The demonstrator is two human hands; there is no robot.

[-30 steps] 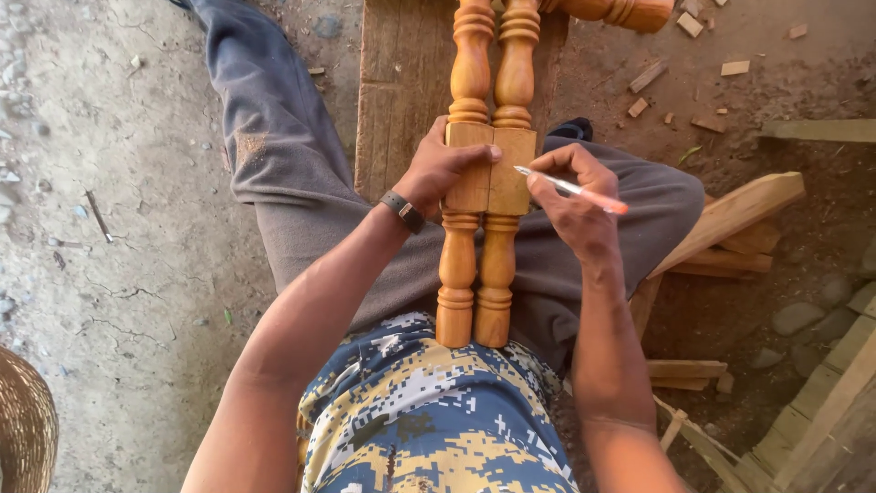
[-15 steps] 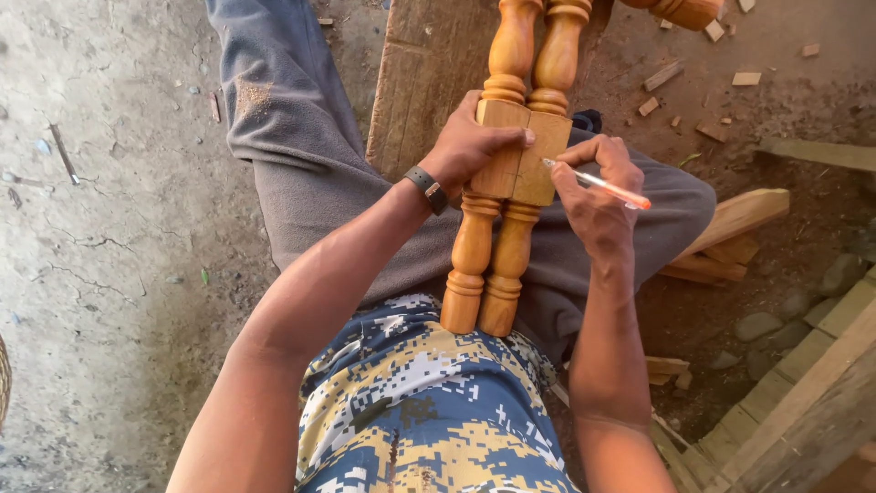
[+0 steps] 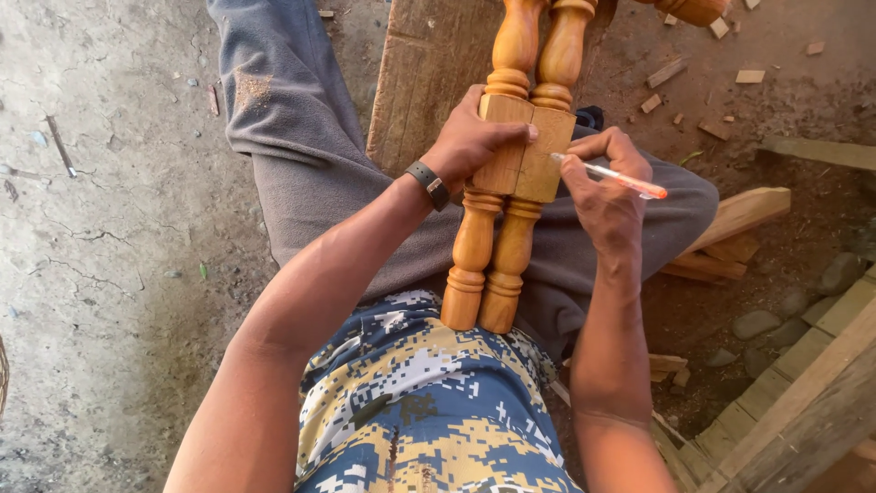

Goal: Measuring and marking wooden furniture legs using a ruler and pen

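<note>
Since a second ago the two turned wooden legs point(image 3: 511, 173) have tilted slightly rightward in the frame, and the pen tip sits on their square blocks, so marking looks underway. The left hand point(image 3: 474, 141) clamps the blocks at centre-top; the right hand point(image 3: 607, 187) pinches an orange pen point(image 3: 610, 176).

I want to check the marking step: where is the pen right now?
In the head view the pen is right of centre, pinched in the right hand, its tip at the square block of the two turned wooden posts that the left hand holds together.
</note>
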